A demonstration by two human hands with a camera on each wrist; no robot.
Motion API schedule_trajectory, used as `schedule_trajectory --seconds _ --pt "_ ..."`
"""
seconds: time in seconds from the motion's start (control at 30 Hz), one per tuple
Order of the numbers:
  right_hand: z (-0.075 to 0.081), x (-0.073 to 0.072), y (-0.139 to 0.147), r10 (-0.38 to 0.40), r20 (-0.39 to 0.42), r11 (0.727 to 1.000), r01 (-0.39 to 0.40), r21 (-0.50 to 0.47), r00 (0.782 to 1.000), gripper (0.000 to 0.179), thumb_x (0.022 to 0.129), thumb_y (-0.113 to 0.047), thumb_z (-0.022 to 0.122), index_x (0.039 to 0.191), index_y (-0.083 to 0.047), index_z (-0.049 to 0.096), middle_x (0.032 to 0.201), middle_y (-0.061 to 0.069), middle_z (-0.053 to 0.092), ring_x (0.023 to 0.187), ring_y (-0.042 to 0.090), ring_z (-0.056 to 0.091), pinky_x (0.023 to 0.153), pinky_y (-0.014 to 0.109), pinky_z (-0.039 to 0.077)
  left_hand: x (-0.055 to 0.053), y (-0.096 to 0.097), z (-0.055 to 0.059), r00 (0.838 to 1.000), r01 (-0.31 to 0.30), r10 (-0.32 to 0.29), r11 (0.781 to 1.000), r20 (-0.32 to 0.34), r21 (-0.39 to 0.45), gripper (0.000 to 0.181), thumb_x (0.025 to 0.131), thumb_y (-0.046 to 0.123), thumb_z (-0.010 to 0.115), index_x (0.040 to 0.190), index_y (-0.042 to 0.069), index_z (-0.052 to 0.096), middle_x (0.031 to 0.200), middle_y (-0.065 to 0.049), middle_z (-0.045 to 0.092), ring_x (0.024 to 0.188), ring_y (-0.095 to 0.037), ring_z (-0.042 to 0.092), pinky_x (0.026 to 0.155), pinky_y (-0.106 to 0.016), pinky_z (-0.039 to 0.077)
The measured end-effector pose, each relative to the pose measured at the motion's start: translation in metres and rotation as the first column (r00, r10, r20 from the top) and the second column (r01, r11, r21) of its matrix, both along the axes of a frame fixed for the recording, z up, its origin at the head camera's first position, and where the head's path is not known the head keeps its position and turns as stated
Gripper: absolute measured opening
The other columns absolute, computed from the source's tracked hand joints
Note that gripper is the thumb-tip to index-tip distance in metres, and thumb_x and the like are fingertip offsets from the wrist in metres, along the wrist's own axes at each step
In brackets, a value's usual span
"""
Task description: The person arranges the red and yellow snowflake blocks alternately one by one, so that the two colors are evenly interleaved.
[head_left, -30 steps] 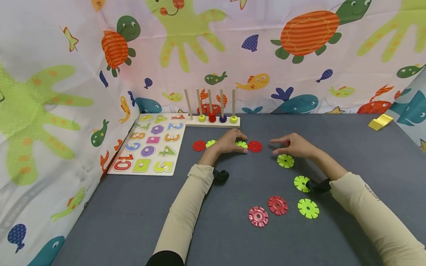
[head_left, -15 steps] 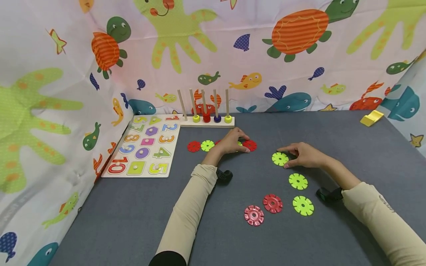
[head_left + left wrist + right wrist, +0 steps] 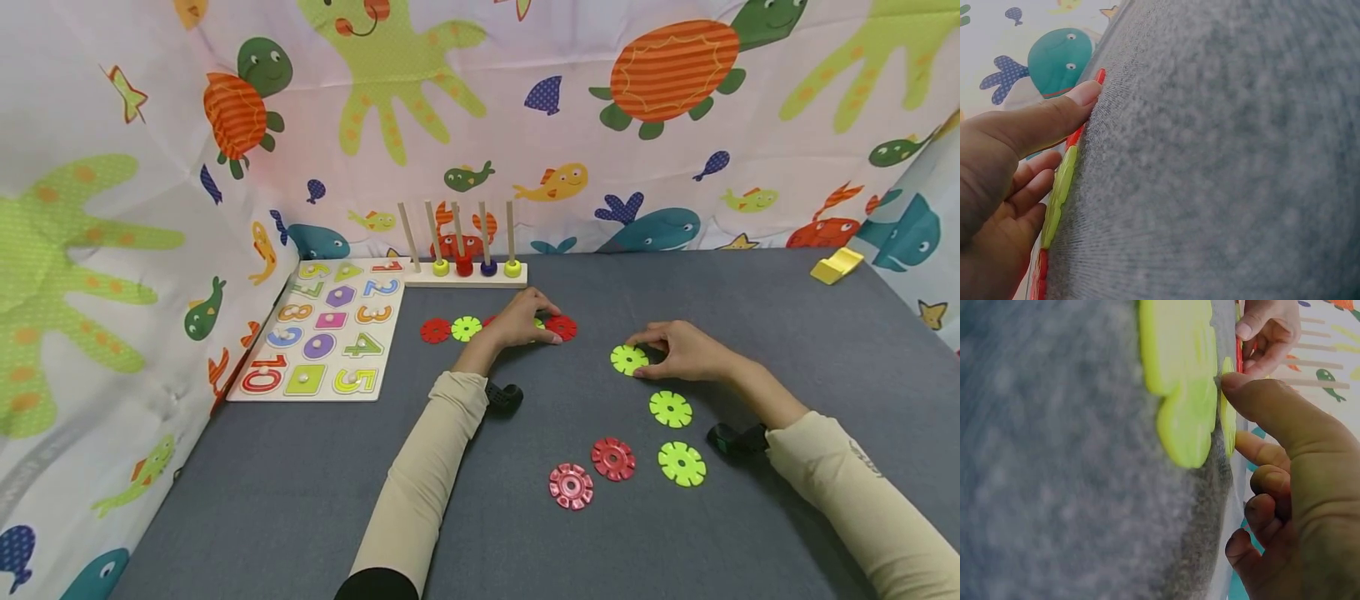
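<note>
Number board [image 3: 343,335] reads 1–5 down the right, 10 bottom left, peg stand [image 3: 465,282] just beside it. Left hand [image 3: 516,321] blocks some of the disc row [image 3: 467,328], pinching the red disc [image 3: 567,327] at its right end. Right hand [image 3: 688,352] has a flat, notched lime disc [image 3: 627,360] pinched thumb-to-finger right of that row, can't tell if it's lifted.

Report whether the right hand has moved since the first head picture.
Yes: against the pale wooden five-peg stand, the right hand is now farther right and lower in the head view.
</note>
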State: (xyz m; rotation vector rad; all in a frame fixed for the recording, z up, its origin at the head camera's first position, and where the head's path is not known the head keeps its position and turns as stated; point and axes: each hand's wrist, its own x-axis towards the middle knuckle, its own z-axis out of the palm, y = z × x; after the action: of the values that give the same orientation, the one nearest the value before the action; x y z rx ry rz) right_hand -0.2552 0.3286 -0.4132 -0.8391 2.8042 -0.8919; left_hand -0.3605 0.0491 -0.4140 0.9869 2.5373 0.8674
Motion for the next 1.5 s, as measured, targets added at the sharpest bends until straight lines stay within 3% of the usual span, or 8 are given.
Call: schedule_trajectory --seconds 0.23,0.57,0.77,1.1,1.27,1.5 --pt "-0.002 0.000 -0.001 0.015 -0.059 1.000 -0.015 -0.001 0.998 0.036 0.075 -0.022 0.076 0.107 -0.008 0.067 0.070 -0.001 0.042 0.060 0.002 0.033 0.052 0.021 0.028 0.000 0.000 0.000 1.000 -0.001 0.001 1.000 -0.003 0.004 0.044 0.076 0.025 0.075 0.117 0.011 0.064 0.119 -0.007 0.047 0.113 -0.020 0.042 0.100 -0.035 0.034" --pt "-0.002 0.000 0.003 0.057 -0.001 0.998 -0.057 -0.020 0.998 0.044 0.076 -0.016 0.072 0.118 -0.007 0.061 0.072 0.000 0.041 0.062 0.006 0.036 0.054 0.021 0.028 0.001 0.000 0.002 1.000 0.004 -0.004 1.000 0.005 0.001 0.045 0.076 0.025 0.075 0.117 0.011 0.063 0.120 -0.007 0.047 0.114 -0.020 0.041 0.100 -0.035 0.034" --pt "0.000 -0.003 0.003 0.094 0.003 0.995 -0.093 -0.039 0.996 0.043 0.076 -0.013 0.072 0.117 -0.006 0.061 0.072 0.001 0.041 0.062 0.009 0.036 0.054 0.021 0.028 0.000 0.000 0.003 1.000 -0.001 0.001 1.000 0.007 0.005 0.044 0.076 0.025 0.075 0.117 0.011 0.063 0.120 -0.006 0.047 0.114 -0.019 0.041 0.100 -0.035 0.034" --pt "0.002 -0.004 0.000 0.040 -0.026 0.999 -0.040 0.008 0.999 0.039 0.075 -0.017 0.073 0.111 -0.005 0.064 0.075 -0.001 0.046 0.061 0.002 0.035 0.052 0.021 0.028 -0.002 0.001 0.001 1.000 -0.005 0.005 1.000 0.007 0.016 0.043 0.076 0.024 0.075 0.116 0.010 0.064 0.119 -0.007 0.047 0.113 -0.020 0.042 0.100 -0.035 0.034" --pt "0.002 -0.005 0.001 0.009 -0.038 1.000 -0.010 -0.017 0.999 0.039 0.076 -0.017 0.073 0.112 -0.006 0.064 0.073 -0.001 0.044 0.060 0.002 0.034 0.052 0.020 0.027 -0.002 0.001 0.000 1.000 -0.003 0.003 1.000 0.021 0.012 0.044 0.076 0.025 0.075 0.116 0.011 0.064 0.119 -0.007 0.047 0.113 -0.019 0.042 0.100 -0.034 0.034" --pt "0.005 -0.023 0.001 -0.015 -0.072 0.996 0.008 -0.094 0.997 0.037 0.077 -0.014 0.073 0.111 -0.002 0.064 0.064 -0.001 0.037 0.054 0.000 0.026 0.049 0.021 0.024 -0.002 0.001 0.002 1.000 0.000 -0.001 1.000 0.021 0.016 0.044 0.076 0.024 0.076 0.116 0.011 0.064 0.119 -0.007 0.047 0.113 -0.020 0.042 0.100 -0.035 0.034"
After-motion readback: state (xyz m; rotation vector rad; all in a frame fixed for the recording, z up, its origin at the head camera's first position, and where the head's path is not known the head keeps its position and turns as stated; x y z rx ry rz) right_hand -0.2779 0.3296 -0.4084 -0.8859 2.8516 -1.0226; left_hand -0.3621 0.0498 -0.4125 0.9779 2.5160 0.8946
